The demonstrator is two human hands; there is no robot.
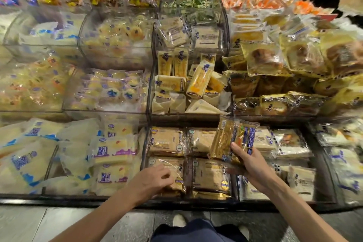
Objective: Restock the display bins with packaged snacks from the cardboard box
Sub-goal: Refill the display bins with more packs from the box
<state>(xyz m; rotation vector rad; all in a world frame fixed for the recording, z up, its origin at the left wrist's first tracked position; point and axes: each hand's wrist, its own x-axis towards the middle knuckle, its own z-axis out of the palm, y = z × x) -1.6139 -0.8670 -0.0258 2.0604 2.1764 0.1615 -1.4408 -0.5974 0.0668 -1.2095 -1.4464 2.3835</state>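
Display bins of clear plastic fill the view in three tiers, nearly all heaped with wrapped cakes and breads; the cardboard box named in the task is nowhere in frame. The low centre bin, at 6 o'clock of the display, holds flat brown packets laid in rows two across. Over its 3 o'clock side the person's right hand is clamped on a small sheaf of packaged snacks, thumb across the front and the packs upright, fanned toward 12 o'clock. The left hand lies at the bin's 7 o'clock corner, fingers bent onto a front packet; whether it pinches the wrapper or only presses it flat cannot be told.

The step in hand appears to be seating the held packs. Their yellow, orange and blue print looks closer to the yellow packs in the tier at 12 o'clock than to the brown rows below, so matching product to bin likely comes first. Laying them label-up in line with their neighbours, one at a time, should keep the slick film from sliding and the fan from spilling.
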